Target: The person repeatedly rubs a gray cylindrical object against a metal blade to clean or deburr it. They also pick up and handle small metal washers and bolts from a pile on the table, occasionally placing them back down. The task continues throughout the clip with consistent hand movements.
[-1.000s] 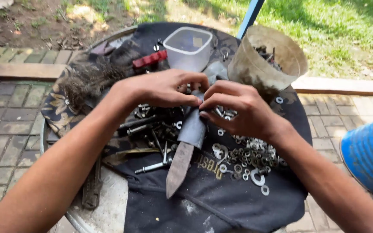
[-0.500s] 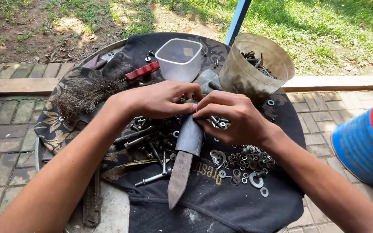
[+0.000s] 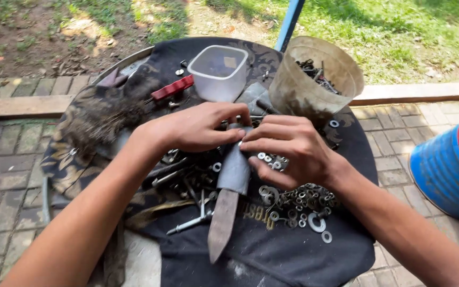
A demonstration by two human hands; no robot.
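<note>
Head view, nearest first: a dark cloth [image 3: 293, 260] covers a round table [image 3: 139, 260], and a flat, rusty pointed metal piece [image 3: 221, 223] lies on it with its tip toward the viewer. Its upper part sits in a grey wrap [image 3: 235, 170] that runs up between the two hands. Just right of it lies a heap of washers and nuts [image 3: 301, 202], with a few larger washers at the near edge. To its left, bolts and long screws [image 3: 187, 180] lie scattered on the cloth.

Over the wrap, the left hand [image 3: 197, 127] reaches in from the left, its fingers curled and pressed together, fingertips closed on the top of the grey wrap. The right hand [image 3: 288, 149] comes from the right, fingers bent, thumb underneath, pinching the same wrap from the other side; the fingertips of both hands nearly touch. A few small washers show just under the right fingers.

Farther back, a red clamp-like tool [image 3: 172, 88] rests left of a clear square plastic container [image 3: 219, 72]. A grimy round tub [image 3: 314, 79] holding screws stands to the right. A blue pole [image 3: 289, 24] rises behind, before grass [image 3: 399, 32]. A blue and red barrel [image 3: 452, 170] stands on the brick paving at right.
</note>
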